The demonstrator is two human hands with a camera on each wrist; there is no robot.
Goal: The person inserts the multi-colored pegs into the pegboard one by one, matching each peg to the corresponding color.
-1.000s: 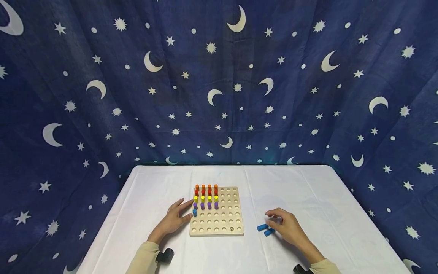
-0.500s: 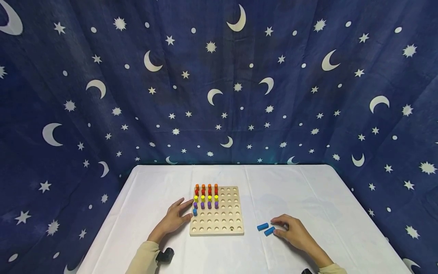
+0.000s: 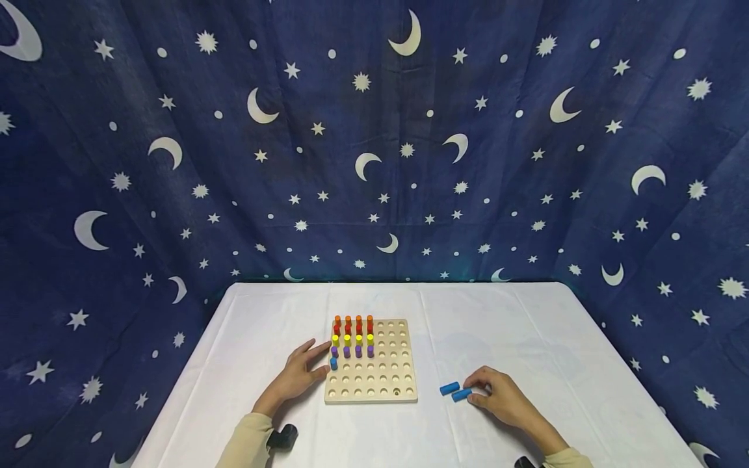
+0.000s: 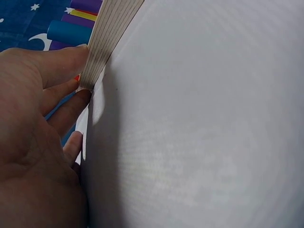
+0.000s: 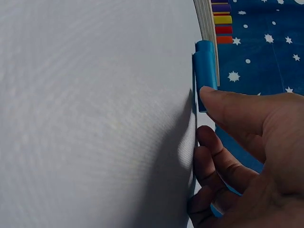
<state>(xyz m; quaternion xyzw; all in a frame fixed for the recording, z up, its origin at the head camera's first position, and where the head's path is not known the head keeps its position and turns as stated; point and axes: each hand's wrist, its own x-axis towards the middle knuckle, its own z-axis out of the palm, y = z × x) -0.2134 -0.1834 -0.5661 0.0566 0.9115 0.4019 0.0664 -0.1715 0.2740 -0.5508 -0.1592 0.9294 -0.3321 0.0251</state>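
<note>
My left hand (image 3: pixel 302 372) lies at the left edge of a wooden pegboard (image 3: pixel 389 366), thumb and fingers extended. The left wrist view shows its thumb (image 4: pixel 66 64) against the board's side, close under a blue peg. At the right, my right hand (image 3: pixel 497 394) has thumb and forefinger at the near end of a blue peg (image 3: pixel 459 395) on the table. In the right wrist view the thumb (image 5: pixel 218 99) overlaps that peg's end; the forefinger is mostly hidden behind it. Another blue peg (image 3: pixel 449 388) lies alongside, just to the left.
Upright rows of orange pegs (image 3: pixel 359 320), red pegs, yellow pegs (image 3: pixel 359 340) and purple pegs (image 3: pixel 359 351) fill the board's back left. One blue peg (image 3: pixel 333 364) stands in front of them. A white cloth covers the table (image 3: pixel 374 435); a starry curtain (image 3: pixel 328 214) hangs behind.
My right hand has drawn back a little to the right, then settled at the end of the nearer blue peg, which has turned slightly. The left hand stays put.
</note>
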